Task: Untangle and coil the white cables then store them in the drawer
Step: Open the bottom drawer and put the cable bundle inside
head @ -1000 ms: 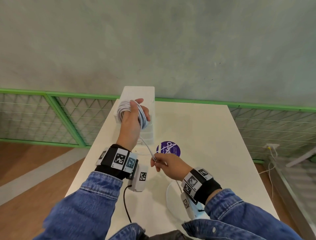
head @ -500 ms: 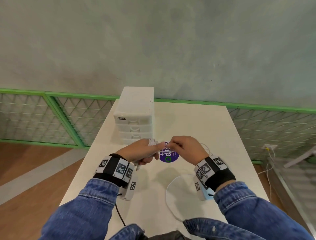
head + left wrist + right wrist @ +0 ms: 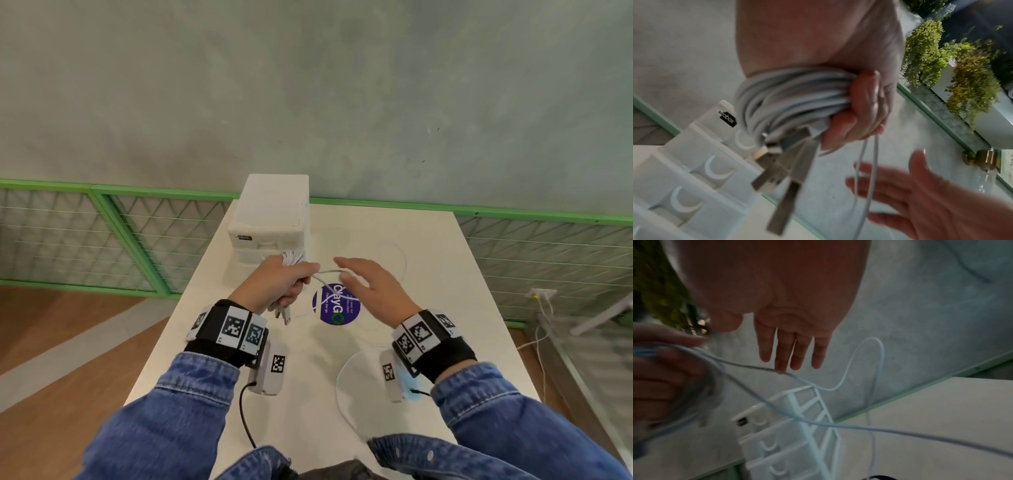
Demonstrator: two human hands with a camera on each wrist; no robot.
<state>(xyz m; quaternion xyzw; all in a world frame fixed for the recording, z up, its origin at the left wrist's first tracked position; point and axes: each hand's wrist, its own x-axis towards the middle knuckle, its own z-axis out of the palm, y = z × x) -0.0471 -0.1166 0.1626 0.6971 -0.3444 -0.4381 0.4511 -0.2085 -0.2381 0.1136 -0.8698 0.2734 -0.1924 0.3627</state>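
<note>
My left hand (image 3: 286, 284) grips a coil of white cables (image 3: 789, 97), its fingers curled round the loops, in front of the white drawer unit (image 3: 270, 219). Several USB plugs (image 3: 777, 172) hang below the fist. A loose strand (image 3: 838, 425) runs from the coil to the right and trails over the table (image 3: 411, 394) in a wide loop (image 3: 342, 387). My right hand (image 3: 363, 284) hovers just right of the left one with straight, spread fingers (image 3: 789, 352). The strand passes by its fingertips, and it holds nothing. All drawers look closed.
A round purple sticker (image 3: 337, 305) lies on the table under the hands. A green-framed mesh railing (image 3: 137, 240) runs behind the table in front of a grey wall. Planters with hanging foliage (image 3: 953, 61) show in the left wrist view.
A second ago my left hand held the coil high before the drawers while the right pinched the strand low. Both hands then met over the sticker, and the right hand has now opened and drawn apart.
</note>
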